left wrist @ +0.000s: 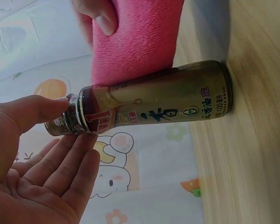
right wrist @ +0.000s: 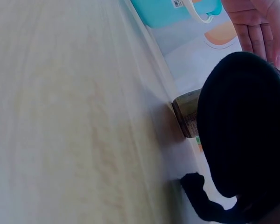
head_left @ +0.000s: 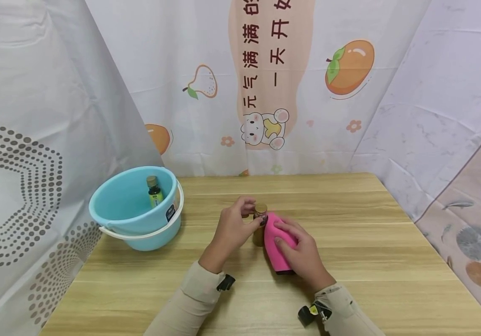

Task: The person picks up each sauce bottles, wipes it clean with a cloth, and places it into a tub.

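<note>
A small sesame oil bottle (head_left: 258,237) with a gold-coloured cap and a printed label (left wrist: 154,100) stands upright on the table. My left hand (head_left: 233,226) pinches its neck between thumb and fingers. In my right hand (head_left: 305,254) is a pink plush cleaning pad (head_left: 273,240) with a black edge, held against the bottle's right side. The pad's black back (right wrist: 242,121) and a loose black strap (right wrist: 196,189) fill much of the right wrist view, hiding most of the bottle there.
To the left stands a light blue bucket (head_left: 139,227) with a white handle (head_left: 180,196). Inside it leans another small bottle (head_left: 154,191) with a yellow-green label. Printed curtains (head_left: 207,37) hang behind the wooden table (head_left: 371,233) and along its sides.
</note>
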`<state>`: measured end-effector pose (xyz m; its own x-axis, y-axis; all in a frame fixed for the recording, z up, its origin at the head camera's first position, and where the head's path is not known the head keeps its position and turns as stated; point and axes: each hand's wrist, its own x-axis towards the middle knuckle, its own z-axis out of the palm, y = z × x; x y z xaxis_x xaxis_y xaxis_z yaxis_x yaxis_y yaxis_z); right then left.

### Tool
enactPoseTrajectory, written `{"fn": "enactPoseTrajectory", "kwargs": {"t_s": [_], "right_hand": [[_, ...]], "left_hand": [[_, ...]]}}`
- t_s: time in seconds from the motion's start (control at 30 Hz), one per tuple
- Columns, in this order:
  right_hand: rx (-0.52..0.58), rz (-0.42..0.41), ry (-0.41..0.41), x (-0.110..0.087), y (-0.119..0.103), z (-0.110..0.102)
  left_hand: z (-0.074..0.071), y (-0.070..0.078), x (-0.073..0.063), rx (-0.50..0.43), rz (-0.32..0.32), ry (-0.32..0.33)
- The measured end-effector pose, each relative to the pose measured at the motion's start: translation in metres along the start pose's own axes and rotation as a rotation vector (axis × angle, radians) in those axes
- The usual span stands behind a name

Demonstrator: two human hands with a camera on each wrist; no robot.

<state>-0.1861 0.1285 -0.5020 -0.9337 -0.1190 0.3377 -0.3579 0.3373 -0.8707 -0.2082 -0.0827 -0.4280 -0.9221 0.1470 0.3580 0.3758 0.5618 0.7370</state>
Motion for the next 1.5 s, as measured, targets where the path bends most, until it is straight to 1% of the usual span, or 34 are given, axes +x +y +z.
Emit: {"fn": "enactPoseTrajectory", "kwargs": {"t_s": [0.27,0.4,0.57,0.67,0.73,0.93,1.0,1.2,1.37,1.5], "right_hand": [[-0.071,0.039,-0.013,0.0004,0.0001,0.0013],[-0.093,0.069,-0.033,0.0005,0.0011,0.0011],[-0.128,0.127,-0.067,0.0009,0.0039,0.0007],[-0.137,0.142,-0.08,0.001,0.0049,0.0009],[-0.137,0.14,-0.08,0.0011,0.0049,0.001],[-0.144,0.134,-0.077,0.0014,0.0049,0.0012],[-0.149,0.131,-0.077,0.0015,0.0053,0.0014],[-0.139,0.116,-0.065,0.0008,0.0019,0.0016],[-0.146,0.061,-0.041,0.0001,0.0,0.0015],[-0.12,0.025,-0.014,-0.0005,-0.0005,0.0012]], "left_hand": [[0.0001,-0.0008,0.0011,-0.006,-0.002,-0.008],[0.0003,-0.0017,0.0011,-0.011,0.001,-0.01],[0.0001,-0.0015,0.0009,-0.013,0.002,-0.011],[0.0003,-0.0013,0.0009,-0.016,0.01,-0.007],[0.0006,-0.0013,0.0009,-0.021,0.019,0.007],[0.004,-0.0021,0.0007,-0.003,0.029,0.102],[0.0051,-0.0023,0.0008,-0.012,0.028,0.115],[0.0051,-0.001,0.0002,-0.024,0.005,0.119],[0.0034,0.0001,-0.0002,-0.015,0.003,0.111],[0.0031,0.0002,0.0004,-0.022,0.005,0.093]]}}
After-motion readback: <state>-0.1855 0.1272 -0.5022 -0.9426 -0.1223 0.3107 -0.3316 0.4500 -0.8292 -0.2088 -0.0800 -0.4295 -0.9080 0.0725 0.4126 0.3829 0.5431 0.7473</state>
